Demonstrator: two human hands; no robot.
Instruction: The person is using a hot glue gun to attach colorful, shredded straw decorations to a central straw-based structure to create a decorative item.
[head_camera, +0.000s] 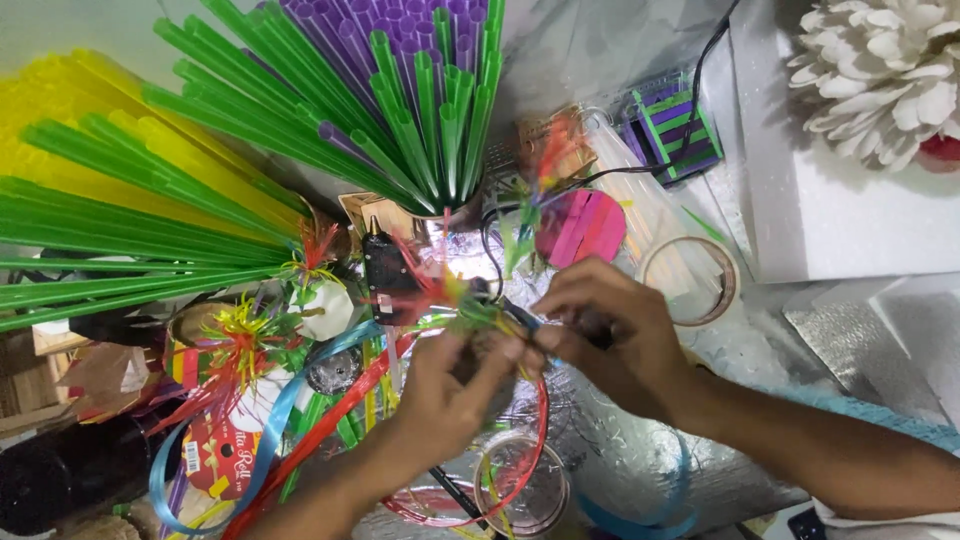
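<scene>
Fingers (515, 350) of the left hand (450, 400) are pinched together on a small straw bundle (470, 312), green and yellow with red strips fanning out. Right hand (610, 345) meets it from the other side, fingers curled closed on the same bundle's end; exactly what they grip under the knuckles I cannot tell.

Landmark: the bundle, held just above the foil-covered surface (640, 450).

Below the bundle: red ribbon (330, 425) and blue ribbon (270, 420) trail loose toward the person, past a clear round container (525, 490).
Left of the bundle: a similar tuft (240, 345) of yellow, green and red strips looks already made up.
Right of it: a tape roll (690, 280) and a pink disc (582, 226).
Beyond it: green straws (430, 110) and purple straws (390, 30) fan out of a holder; farther right, a white paper flower (880, 75).

Judgement: one tuft appears done, this one is mid-assembly, and plenty of straws are unused.
</scene>
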